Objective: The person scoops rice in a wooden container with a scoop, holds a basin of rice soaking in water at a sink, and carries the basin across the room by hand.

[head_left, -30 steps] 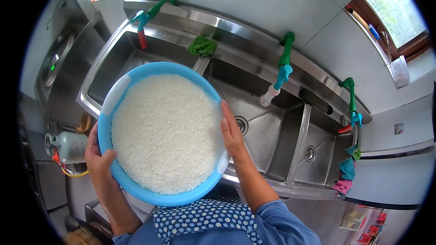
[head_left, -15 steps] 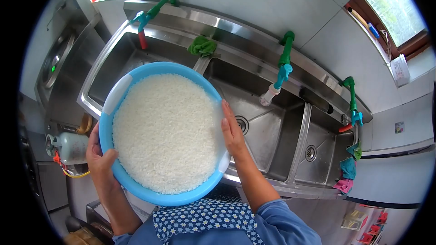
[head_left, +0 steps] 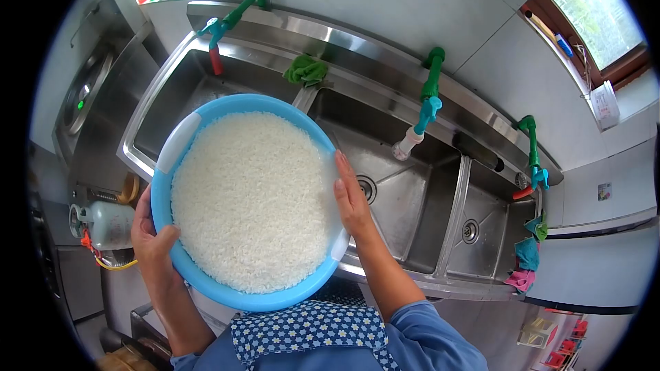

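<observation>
A round blue basin [head_left: 230, 297] with white handle patches is held up in front of my body, over the near edge of the sink. White rice [head_left: 251, 203] fills it with a fairly level surface. My left hand [head_left: 152, 233] grips the basin's left rim, thumb over the edge and the other fingers behind the wall. Against the right side lies my right hand [head_left: 353, 199], its fingers pressed together along the rim and wall; its hold helps keep the basin steady.
Behind the basin runs a steel sink [head_left: 405, 233] with three bowls. Green pipe taps [head_left: 431, 96] rise along its back. A green cloth [head_left: 306, 70] lies on a divider; more cloths [head_left: 526, 257] hang at the right end. A gas cylinder [head_left: 110, 225] stands at left.
</observation>
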A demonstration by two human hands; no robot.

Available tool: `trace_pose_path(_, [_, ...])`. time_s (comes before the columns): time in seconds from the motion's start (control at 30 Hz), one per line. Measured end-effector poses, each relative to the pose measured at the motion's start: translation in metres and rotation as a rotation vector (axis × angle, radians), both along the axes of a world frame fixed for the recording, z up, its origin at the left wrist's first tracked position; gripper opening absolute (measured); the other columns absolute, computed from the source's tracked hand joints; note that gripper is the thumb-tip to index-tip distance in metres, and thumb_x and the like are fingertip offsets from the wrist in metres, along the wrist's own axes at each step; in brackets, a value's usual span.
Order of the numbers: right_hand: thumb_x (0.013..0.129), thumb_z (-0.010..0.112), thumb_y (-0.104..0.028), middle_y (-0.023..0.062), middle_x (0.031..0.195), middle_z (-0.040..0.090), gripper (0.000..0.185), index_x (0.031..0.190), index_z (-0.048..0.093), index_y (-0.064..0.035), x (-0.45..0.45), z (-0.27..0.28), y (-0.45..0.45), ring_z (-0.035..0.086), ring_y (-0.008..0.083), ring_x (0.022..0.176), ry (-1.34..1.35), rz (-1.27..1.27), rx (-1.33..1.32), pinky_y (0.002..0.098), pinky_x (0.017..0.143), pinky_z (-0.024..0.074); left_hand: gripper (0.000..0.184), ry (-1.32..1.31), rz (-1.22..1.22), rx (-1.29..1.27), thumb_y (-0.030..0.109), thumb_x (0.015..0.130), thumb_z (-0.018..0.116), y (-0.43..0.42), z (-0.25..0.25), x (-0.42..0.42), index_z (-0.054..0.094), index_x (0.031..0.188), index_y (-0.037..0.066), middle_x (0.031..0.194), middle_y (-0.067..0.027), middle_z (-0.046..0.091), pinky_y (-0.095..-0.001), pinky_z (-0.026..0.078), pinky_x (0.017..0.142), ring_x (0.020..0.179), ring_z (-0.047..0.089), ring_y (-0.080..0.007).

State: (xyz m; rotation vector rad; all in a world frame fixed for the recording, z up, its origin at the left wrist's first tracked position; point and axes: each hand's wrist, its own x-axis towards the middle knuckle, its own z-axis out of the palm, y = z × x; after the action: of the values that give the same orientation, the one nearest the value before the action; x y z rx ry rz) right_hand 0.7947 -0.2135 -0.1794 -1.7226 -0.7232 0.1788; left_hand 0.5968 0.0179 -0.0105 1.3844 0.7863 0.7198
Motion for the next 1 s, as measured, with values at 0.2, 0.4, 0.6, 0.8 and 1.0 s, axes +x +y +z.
trace_pose_path(0.2, [0.100,0.037,-0.026,0.0176,0.152,0.026,0.052,0.145,0.031,0.0000,0.0021,0.0032,-0.0004,0.020,0.0295,0.143,0.000,0.050,-0.037,0.0376,0.116,0.0123,0.074,-0.017,0.014,-0.017,0.000,0.058,0.050,0.0008,-0.0013,0.0000,0.042,0.132,-0.010,0.115,-0.0185,0.058,-0.0336,0.047,0.096,0.103,0.062,-0.0241])
trace_pose_path(0.4, [0.100,0.038,-0.026,0.0186,0.152,0.026,0.053,0.144,0.031,0.0005,0.0010,0.0069,0.0002,0.020,0.0301,0.143,0.003,0.049,-0.060,0.0379,0.116,0.0125,0.074,-0.033,0.022,-0.023,0.000,0.058,0.049,-0.0014,0.0022,0.0018,0.042,0.131,-0.010,0.114,-0.0189,0.058,-0.0345,0.047,0.096,0.103,0.062,-0.0244])
trace_pose_path(0.6, [0.099,0.038,-0.027,0.0196,0.151,0.028,0.053,0.143,0.033,0.0018,0.0024,0.0060,0.0002,0.021,0.0311,0.142,-0.048,0.049,-0.088,0.0382,0.116,0.0133,0.074,-0.033,0.024,-0.025,0.000,0.058,0.049,0.0009,-0.0007,0.0002,0.042,0.131,-0.009,0.113,-0.0184,0.058,-0.0339,0.048,0.095,0.102,0.062,-0.0239])
trace_pose_path(0.8, [0.099,0.039,-0.027,0.0198,0.151,0.029,0.053,0.143,0.033,0.0017,0.0033,0.0078,0.0006,0.022,0.0314,0.142,-0.052,0.054,-0.096,0.0385,0.116,0.0138,0.073,-0.034,0.007,-0.030,-0.001,0.058,0.049,0.0008,0.0011,-0.0006,0.043,0.130,-0.009,0.113,-0.0174,0.058,-0.0323,0.048,0.094,0.101,0.062,-0.0227])
trace_pose_path(1.0, [0.098,0.042,-0.026,0.0195,0.148,0.034,0.051,0.142,0.036,-0.0008,0.0037,0.0033,0.0008,0.027,0.0320,0.140,-0.085,0.021,-0.081,0.0381,0.114,0.0192,0.073,-0.042,-0.006,-0.026,-0.001,0.057,0.049,-0.0017,0.0037,0.0014,0.043,0.130,-0.009,0.112,-0.0169,0.058,-0.0319,0.046,0.095,0.101,0.062,-0.0227])
